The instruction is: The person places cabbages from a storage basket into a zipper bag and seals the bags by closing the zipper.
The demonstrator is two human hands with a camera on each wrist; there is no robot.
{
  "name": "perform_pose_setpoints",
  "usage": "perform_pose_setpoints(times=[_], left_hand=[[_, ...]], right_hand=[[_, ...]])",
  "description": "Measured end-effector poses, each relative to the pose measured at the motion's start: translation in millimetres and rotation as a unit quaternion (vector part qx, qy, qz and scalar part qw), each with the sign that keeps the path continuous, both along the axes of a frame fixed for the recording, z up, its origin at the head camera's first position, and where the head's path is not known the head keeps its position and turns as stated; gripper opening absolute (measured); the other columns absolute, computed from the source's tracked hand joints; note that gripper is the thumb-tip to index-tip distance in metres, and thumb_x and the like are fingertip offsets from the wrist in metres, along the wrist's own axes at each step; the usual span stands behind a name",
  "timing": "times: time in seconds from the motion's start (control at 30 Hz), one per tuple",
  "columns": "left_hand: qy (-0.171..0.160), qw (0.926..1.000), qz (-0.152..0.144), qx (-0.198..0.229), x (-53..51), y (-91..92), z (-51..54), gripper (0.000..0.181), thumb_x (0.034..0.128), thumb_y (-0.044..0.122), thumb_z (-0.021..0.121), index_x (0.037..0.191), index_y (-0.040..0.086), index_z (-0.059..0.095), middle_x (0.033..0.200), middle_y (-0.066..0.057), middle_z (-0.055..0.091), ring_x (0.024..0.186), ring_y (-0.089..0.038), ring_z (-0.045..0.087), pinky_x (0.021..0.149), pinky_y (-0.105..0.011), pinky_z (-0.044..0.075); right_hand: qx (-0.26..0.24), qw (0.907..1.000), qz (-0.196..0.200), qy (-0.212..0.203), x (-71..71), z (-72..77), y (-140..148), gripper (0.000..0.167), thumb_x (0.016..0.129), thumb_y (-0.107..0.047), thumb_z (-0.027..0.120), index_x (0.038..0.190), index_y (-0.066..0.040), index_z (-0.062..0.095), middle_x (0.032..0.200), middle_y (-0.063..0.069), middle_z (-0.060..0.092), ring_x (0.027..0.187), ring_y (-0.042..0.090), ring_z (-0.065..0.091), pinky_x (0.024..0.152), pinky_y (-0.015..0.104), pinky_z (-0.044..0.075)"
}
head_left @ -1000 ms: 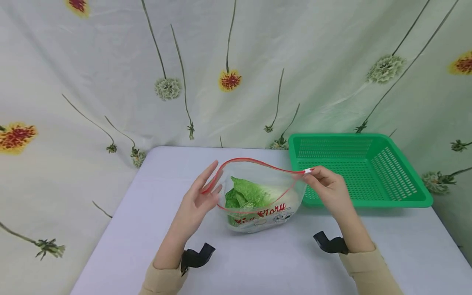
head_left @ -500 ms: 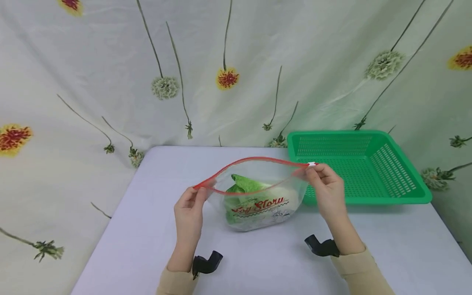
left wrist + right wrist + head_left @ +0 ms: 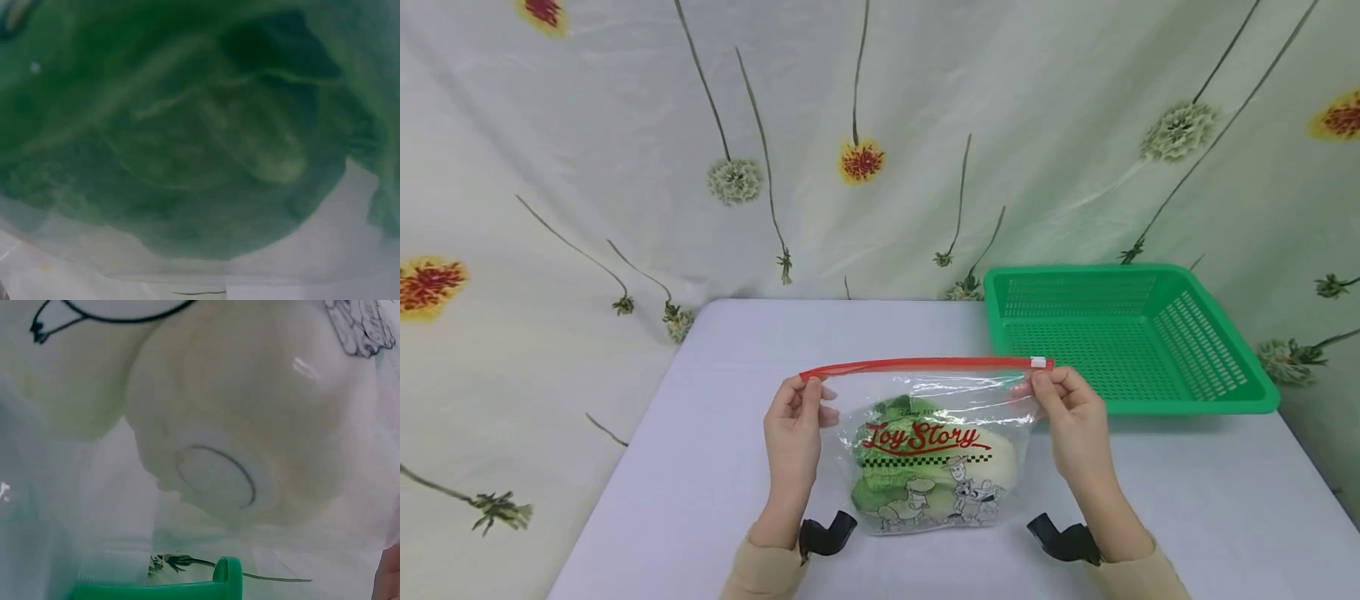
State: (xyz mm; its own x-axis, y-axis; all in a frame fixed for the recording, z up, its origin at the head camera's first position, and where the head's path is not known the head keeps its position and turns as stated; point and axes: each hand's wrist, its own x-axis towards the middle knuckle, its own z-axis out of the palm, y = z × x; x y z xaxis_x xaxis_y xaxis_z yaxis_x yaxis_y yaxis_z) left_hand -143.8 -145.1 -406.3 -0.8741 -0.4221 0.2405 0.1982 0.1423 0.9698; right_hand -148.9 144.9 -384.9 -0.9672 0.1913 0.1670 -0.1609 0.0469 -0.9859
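Note:
A clear zip bag with red "Toy Story" lettering hangs upright between my hands, its front turned toward me. Inside are leafy heads that look like napa cabbage, green leaves at left and pale bases at right. My left hand pinches the bag's top left corner under the red zip strip. At the top right corner, just below the white slider, my right hand pinches the bag. Through the plastic, green leaves fill the left wrist view and a pale cabbage base the right.
A green plastic basket with perforated walls stands at the back right, behind my right hand. The table has a white cover. A flowered curtain hangs behind the table's far edge.
My left hand has gone from fingers spread at the bag's mouth to pinching its top left corner. The gaping mouth is now drawn into a nearly straight line, and the bag's printed front faces me.

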Motion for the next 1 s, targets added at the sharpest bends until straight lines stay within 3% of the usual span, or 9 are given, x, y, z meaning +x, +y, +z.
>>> perform_pose_setpoints(times=[0.23, 0.43, 0.57, 0.63, 0.7, 0.77, 0.87, 0.93, 1.0], left_hand=[[0.018, 0.9983, 0.020, -0.051, -3.3, 6.8, -1.2, 0.023, 0.1007, 0.022, 0.057, 0.102, -0.001, 0.061, 0.078, 0.003, 0.062, 0.054, -0.004, 0.059, 0.055, -0.018, 0.054], [0.006, 0.9981, 0.016, -0.060, -1.7, 0.8, -0.8, 0.021, 0.1003, 0.019, 0.058, 0.102, -0.001, 0.061, 0.078, -0.004, 0.065, 0.055, -0.004, 0.060, 0.054, -0.018, 0.053], [0.015, 0.9975, 0.024, -0.065, 4.2, -2.5, 10.0, 0.024, 0.0999, 0.014, 0.057, 0.117, -0.002, 0.056, 0.098, -0.006, 0.065, 0.077, 0.000, 0.062, 0.066, -0.014, 0.053], [0.050, 0.9934, 0.037, -0.096, 9.3, -1.1, 18.0, 0.027, 0.0989, 0.010, 0.057, 0.123, -0.002, 0.054, 0.112, -0.007, 0.062, 0.096, -0.001, 0.060, 0.080, -0.013, 0.051], [0.104, 0.9824, 0.049, -0.148, 15.7, 4.9, 29.2, 0.025, 0.0962, 0.004, 0.059, 0.121, -0.002, 0.057, 0.120, -0.008, 0.059, 0.110, -0.008, 0.056, 0.094, -0.014, 0.046], [0.169, 0.9628, 0.034, -0.208, 22.0, 16.1, 41.5, 0.022, 0.0922, -0.002, 0.061, 0.115, -0.002, 0.062, 0.122, -0.011, 0.061, 0.117, -0.017, 0.055, 0.102, -0.020, 0.043], [0.232, 0.9275, -0.051, -0.289, 30.0, 40.7, 60.3, 0.021, 0.0881, 0.000, 0.066, 0.108, 0.003, 0.067, 0.120, -0.011, 0.065, 0.120, -0.027, 0.055, 0.107, -0.031, 0.042], [0.239, 0.9063, -0.124, -0.326, 32.2, 58.3, 69.6, 0.022, 0.0877, 0.005, 0.068, 0.110, 0.006, 0.068, 0.119, -0.008, 0.067, 0.122, -0.026, 0.056, 0.107, -0.036, 0.044], [0.220, 0.8923, -0.181, -0.350, 32.4, 74.4, 76.1, 0.025, 0.0894, 0.010, 0.069, 0.114, 0.009, 0.068, 0.120, -0.004, 0.067, 0.122, -0.023, 0.056, 0.105, -0.036, 0.046]], right_hand=[[0.038, 0.9988, -0.028, 0.008, 5.5, 0.4, 0.8, 0.018, 0.100, -0.014, 0.057, 0.090, 0.002, 0.060, 0.072, -0.016, 0.069, 0.064, 0.002, 0.064, 0.056, 0.017, 0.049], [0.013, 0.9996, -0.015, 0.019, 9.2, 1.3, -2.7, 0.021, 0.100, -0.013, 0.057, 0.095, 0.008, 0.058, 0.068, -0.012, 0.070, 0.061, 0.006, 0.070, 0.058, 0.021, 0.057], [0.020, 0.9984, -0.015, 0.050, 13.6, 5.3, -7.7, 0.019, 0.101, -0.011, 0.055, 0.095, 0.007, 0.057, 0.068, -0.011, 0.069, 0.061, 0.007, 0.069, 0.060, 0.023, 0.058], [0.033, 0.9974, -0.018, 0.061, 16.9, 8.3, -11.1, 0.018, 0.101, -0.009, 0.054, 0.093, 0.006, 0.057, 0.068, -0.012, 0.068, 0.062, 0.006, 0.069, 0.061, 0.021, 0.057], [0.041, 0.9964, -0.017, 0.072, 20.2, 10.2, -13.7, 0.019, 0.102, -0.009, 0.052, 0.091, 0.006, 0.056, 0.068, -0.013, 0.067, 0.063, 0.005, 0.068, 0.062, 0.019, 0.055], [0.045, 0.9957, -0.019, 0.079, 23.1, 11.6, -15.7, 0.019, 0.102, -0.008, 0.051, 0.089, 0.006, 0.056, 0.069, -0.014, 0.067, 0.065, 0.004, 0.066, 0.063, 0.018, 0.052], [0.041, 0.9955, -0.015, 0.085, 26.3, 13.4, -18.4, 0.022, 0.103, -0.009, 0.049, 0.088, 0.006, 0.055, 0.069, -0.012, 0.068, 0.066, 0.005, 0.068, 0.067, 0.018, 0.052], [0.041, 0.9951, -0.008, 0.090, 27.9, 14.1, -20.3, 0.022, 0.103, -0.009, 0.048, 0.088, 0.005, 0.055, 0.070, -0.011, 0.069, 0.067, 0.006, 0.069, 0.068, 0.018, 0.053], [0.038, 0.9946, 0.002, 0.096, 29.3, 14.6, -22.7, 0.022, 0.103, -0.009, 0.048, 0.088, 0.006, 0.055, 0.071, -0.010, 0.069, 0.067, 0.008, 0.071, 0.069, 0.020, 0.056]])
